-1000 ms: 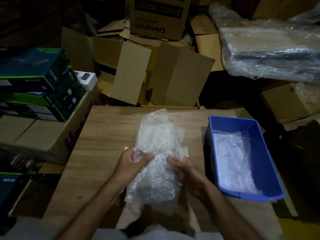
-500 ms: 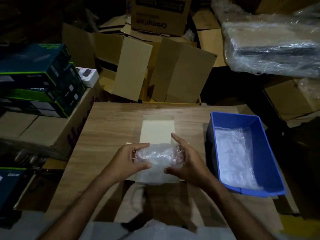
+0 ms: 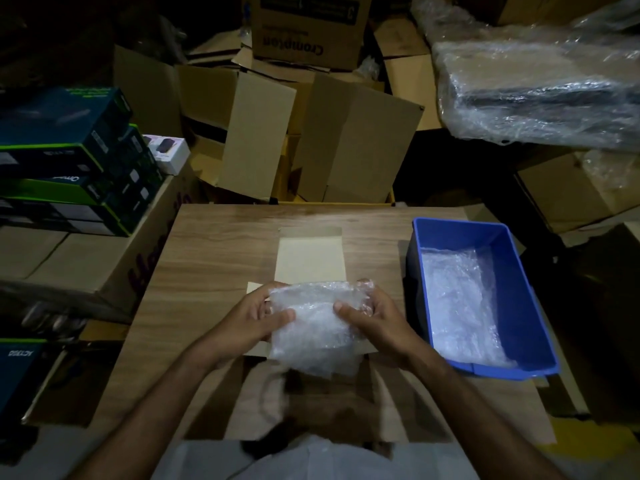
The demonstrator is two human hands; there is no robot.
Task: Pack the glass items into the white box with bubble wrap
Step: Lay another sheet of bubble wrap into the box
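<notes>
**Desk:** What's in frame, biggest first?

**Photographer:** A wooden table (image 3: 214, 258) ringed by stacked cartons. On its right side, a blue bin (image 3: 526, 306) with loose bubble wrap lying in it. At centre, the white box (image 3: 310, 261), flat on the table with its flap open toward the far edge. Just above its near end, a bubble-wrap bundle (image 3: 315, 327) held between two hands.

**Desk:** And the hands?

**Photographer:** The left hand (image 3: 251, 320) grips the bundle's left side, thumb laid across the top. The right hand (image 3: 375, 318) grips the right side, thumb on top, fingers curled round the far corner. Whether glass is inside cannot be told; the wrap hides it.

**Desk:** What would doing this step well take?

**Photographer:** By my reading, the bundle is about to go into the box. Best to keep both hands under and around it, tuck the loose wrap hanging at the near edge beneath, square the bundle with the box's walls, then lower it level. Dropping it, or squeezing hard, would risk the glass.
</notes>
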